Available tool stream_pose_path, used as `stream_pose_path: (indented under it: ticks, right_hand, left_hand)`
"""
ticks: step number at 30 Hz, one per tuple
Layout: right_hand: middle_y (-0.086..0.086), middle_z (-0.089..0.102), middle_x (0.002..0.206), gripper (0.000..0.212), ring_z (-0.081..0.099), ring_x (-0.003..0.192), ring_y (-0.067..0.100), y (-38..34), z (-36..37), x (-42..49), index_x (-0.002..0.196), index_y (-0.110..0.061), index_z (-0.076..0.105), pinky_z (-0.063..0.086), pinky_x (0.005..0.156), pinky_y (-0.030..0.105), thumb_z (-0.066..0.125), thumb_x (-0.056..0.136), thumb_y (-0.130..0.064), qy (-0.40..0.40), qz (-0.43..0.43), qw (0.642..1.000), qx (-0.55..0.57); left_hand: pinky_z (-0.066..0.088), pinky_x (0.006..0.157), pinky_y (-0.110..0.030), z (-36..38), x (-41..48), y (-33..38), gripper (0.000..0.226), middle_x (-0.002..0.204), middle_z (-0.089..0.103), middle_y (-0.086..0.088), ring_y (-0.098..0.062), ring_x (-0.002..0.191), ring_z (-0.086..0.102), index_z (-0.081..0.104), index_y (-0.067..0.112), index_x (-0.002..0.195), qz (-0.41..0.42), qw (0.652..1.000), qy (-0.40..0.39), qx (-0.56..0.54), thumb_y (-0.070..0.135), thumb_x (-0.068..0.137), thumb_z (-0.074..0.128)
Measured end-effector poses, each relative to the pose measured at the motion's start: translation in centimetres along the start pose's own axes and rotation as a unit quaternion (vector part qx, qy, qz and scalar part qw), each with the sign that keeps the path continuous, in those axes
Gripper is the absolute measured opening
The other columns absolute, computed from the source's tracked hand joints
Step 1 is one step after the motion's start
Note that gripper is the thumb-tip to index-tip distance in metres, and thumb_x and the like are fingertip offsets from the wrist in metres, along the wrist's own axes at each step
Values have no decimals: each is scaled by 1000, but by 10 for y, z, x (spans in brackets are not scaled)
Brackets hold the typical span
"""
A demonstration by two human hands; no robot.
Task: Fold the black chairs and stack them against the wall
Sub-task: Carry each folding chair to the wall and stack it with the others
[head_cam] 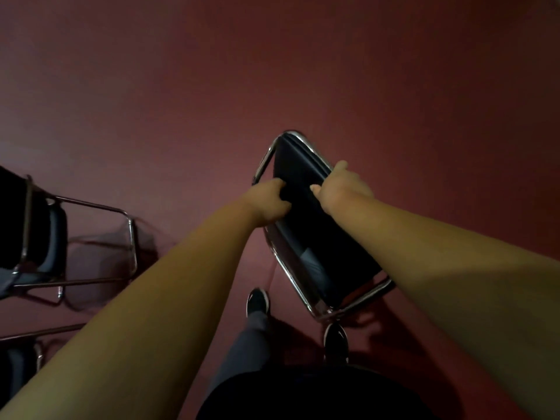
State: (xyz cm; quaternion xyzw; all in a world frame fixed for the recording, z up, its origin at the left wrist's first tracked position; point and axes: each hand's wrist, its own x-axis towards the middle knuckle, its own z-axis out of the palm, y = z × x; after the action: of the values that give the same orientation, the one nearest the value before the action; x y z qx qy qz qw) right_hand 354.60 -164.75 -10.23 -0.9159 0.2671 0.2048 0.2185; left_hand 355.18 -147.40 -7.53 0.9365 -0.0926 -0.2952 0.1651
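A folded black chair (306,219) with a chrome tube frame hangs in front of me, tilted, its lower end near my feet. My left hand (268,204) grips its left edge, fingers curled round the black padding. My right hand (341,184) grips the right edge, thumb on the padding and fingers over the frame. An unfolded black chair (45,237) with a chrome frame stands on the floor at the left. Part of another black chair (18,356) shows at the lower left edge.
The floor is dark red carpet (303,71), open ahead and to the right. My two dark shoes (257,301) are on the carpet just below the held chair. No wall is in view.
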Motion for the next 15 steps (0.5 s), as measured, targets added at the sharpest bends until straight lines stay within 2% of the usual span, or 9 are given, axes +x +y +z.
stream_pose_path:
  ticks: [2, 3, 5, 7, 10, 12, 14, 15]
  right_hand:
    - [12, 61, 128, 62, 63, 115, 37, -23, 2, 4, 132, -20, 41, 44, 75, 42, 68, 92, -60, -8, -16, 1000, -23]
    - [12, 61, 128, 62, 63, 114, 37, -34, 3, 8, 132, -21, 41, 44, 75, 42, 68, 92, -61, -10, -23, 999, -34]
    - [12, 61, 129, 66, 63, 115, 37, -56, 5, 14, 137, -21, 40, 45, 76, 42, 68, 92, -61, -15, -38, 998, -55]
    - [13, 59, 133, 73, 62, 118, 38, -75, 8, 21, 145, -19, 37, 46, 77, 42, 66, 93, -62, -24, -48, 995, -79]
    - [13, 60, 128, 69, 63, 112, 38, -99, 11, 31, 136, -18, 41, 49, 75, 42, 67, 92, -63, -32, -57, 993, -102]
    - [12, 61, 120, 65, 63, 102, 35, -119, 14, 40, 130, -18, 43, 49, 71, 42, 67, 91, -64, -43, -57, 991, -115]
    - [10, 60, 111, 64, 60, 93, 32, -138, 12, 50, 128, -18, 42, 48, 69, 42, 68, 91, -63, -56, -54, 989, -123]
    - [8, 58, 108, 63, 59, 90, 30, -146, 11, 55, 128, -18, 42, 48, 69, 41, 69, 91, -62, -62, -54, 989, -123]
  left_hand:
    - [44, 90, -34, -25, 13, -7, 50, 141, 57, -13, -32, 122, 59, 55, 13, 142, 18, 999, 31, -2, 19, 94, 67]
    - [45, 96, -37, -35, 22, -12, 57, 147, 51, -14, -34, 129, 55, 52, 12, 146, 28, 998, 50, 6, 17, 91, 68]
    - [40, 115, -46, -56, 39, -24, 79, 165, 28, -14, -38, 145, 37, 34, 13, 159, 36, 994, 90, 39, 12, 88, 68]
    - [32, 122, -50, -73, 57, -37, 95, 174, 8, -7, -38, 154, 21, 16, 17, 167, 49, 990, 112, 71, 7, 87, 68]
    - [22, 127, -48, -93, 89, -56, 110, 176, -5, 2, -32, 161, 6, -1, 28, 169, 89, 984, 57, 141, 5, 87, 69]
    - [16, 130, -47, -103, 117, -70, 122, 176, -8, 5, -28, 162, 0, -7, 34, 167, 115, 976, 11, 183, 18, 83, 80]
    - [11, 130, -49, -108, 144, -79, 133, 176, -4, 7, -27, 162, 0, -4, 36, 167, 141, 963, -22, 229, 37, 75, 91]
    - [12, 129, -50, -110, 155, -80, 131, 176, 5, 5, -27, 162, 6, 4, 35, 168, 152, 957, -29, 244, 43, 71, 92]
